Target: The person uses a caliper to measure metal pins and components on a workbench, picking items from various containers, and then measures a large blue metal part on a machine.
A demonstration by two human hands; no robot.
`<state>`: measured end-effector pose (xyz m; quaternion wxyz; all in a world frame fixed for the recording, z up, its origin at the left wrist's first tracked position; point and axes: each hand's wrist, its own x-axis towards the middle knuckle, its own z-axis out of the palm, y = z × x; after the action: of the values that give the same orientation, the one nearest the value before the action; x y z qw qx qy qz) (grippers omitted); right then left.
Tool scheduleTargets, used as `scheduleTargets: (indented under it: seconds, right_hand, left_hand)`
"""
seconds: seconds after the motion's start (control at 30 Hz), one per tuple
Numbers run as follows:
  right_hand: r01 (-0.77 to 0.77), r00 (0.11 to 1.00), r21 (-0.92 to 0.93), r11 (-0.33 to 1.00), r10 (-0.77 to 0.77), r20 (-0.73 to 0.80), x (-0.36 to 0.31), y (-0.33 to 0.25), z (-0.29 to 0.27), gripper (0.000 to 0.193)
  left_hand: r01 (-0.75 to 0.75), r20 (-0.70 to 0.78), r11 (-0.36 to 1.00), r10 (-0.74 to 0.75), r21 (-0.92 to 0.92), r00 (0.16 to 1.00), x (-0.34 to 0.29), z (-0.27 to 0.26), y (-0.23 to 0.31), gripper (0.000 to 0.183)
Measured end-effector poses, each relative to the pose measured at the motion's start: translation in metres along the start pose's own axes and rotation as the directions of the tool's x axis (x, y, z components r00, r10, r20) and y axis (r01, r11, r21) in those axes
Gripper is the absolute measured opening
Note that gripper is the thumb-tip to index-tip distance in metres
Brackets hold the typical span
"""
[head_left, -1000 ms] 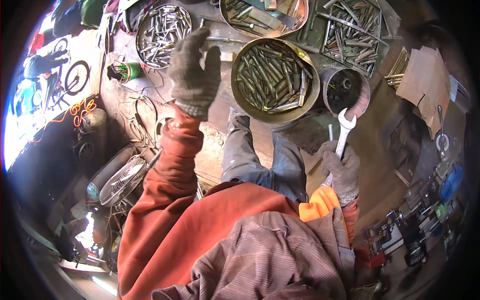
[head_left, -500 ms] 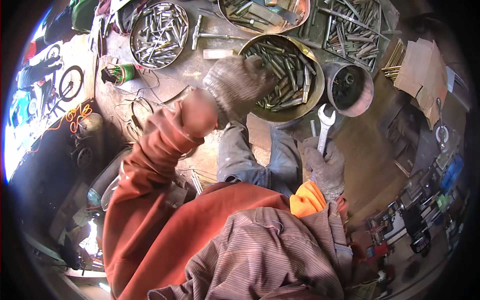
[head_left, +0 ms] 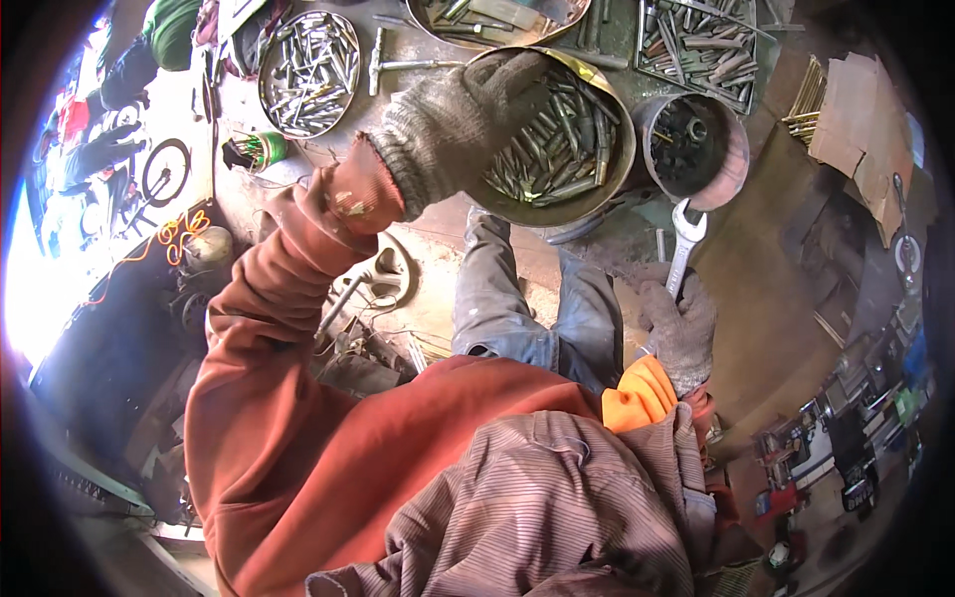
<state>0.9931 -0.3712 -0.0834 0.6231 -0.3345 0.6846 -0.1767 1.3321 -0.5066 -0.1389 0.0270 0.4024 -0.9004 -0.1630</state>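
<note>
My left hand [head_left: 453, 124], in a grey knitted glove, reaches over the left rim of a round yellowish metal pan [head_left: 625, 164]. Its fingers stretch out above the contents, with the tips partly hidden; I see nothing held in them. Heaped inside the pan are short metal rods [head_left: 569, 139] that look like drill bits or similar cutting tools. Lower right, my gloved right hand [head_left: 681, 323] is closed round the handle of an open-ended wrench [head_left: 686, 239], jaw upward, beside my right leg.
A metal bucket [head_left: 734, 164] with dark parts stands right of the pan. Further off are a round tray [head_left: 264, 75] of bits, a T-shaped bar [head_left: 408, 65] and a rectangular tray [head_left: 696, 55]. A handwheel [head_left: 393, 274] lies left of my legs; cardboard [head_left: 860, 129] lies at right.
My left hand has drawn back left toward the pan's rim, uncovering the handwheel below my forearm. The view has shifted; my right hand still holds the wrench.
</note>
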Motion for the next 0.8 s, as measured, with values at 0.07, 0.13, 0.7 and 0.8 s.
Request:
scheduleTargets:
  seconds: [0.07, 0.13, 0.7, 0.8]
  right_hand:
    - [-0.008, 1.000, 0.009, 1.000, 0.008, 0.005, 0.000, 0.006, -0.004, 0.017]
    - [0.033, 0.999, 0.057, 0.998, -0.033, 0.005, -0.001, 0.010, -0.003, 0.016]
    - [0.018, 0.999, 0.061, 0.998, -0.020, 0.031, 0.006, 0.022, 0.009, 0.013]
    - [-0.007, 1.000, 0.040, 0.999, 0.006, 0.021, 0.011, 0.025, 0.007, 0.014]
  left_hand:
    - [0.077, 0.045, 0.995, -0.074, -0.069, 0.996, 0.004, 0.002, 0.003, 0.052]
    - [-0.075, -0.013, 0.980, 0.079, 0.183, 0.997, 0.008, -0.001, 0.011, 0.048]
    - [0.024, -0.122, 0.973, -0.053, -0.228, 0.991, 0.023, 0.003, -0.009, 0.046]
    - [0.275, 0.045, 0.940, -0.272, -0.200, 0.961, 0.024, -0.002, 0.010, 0.048]
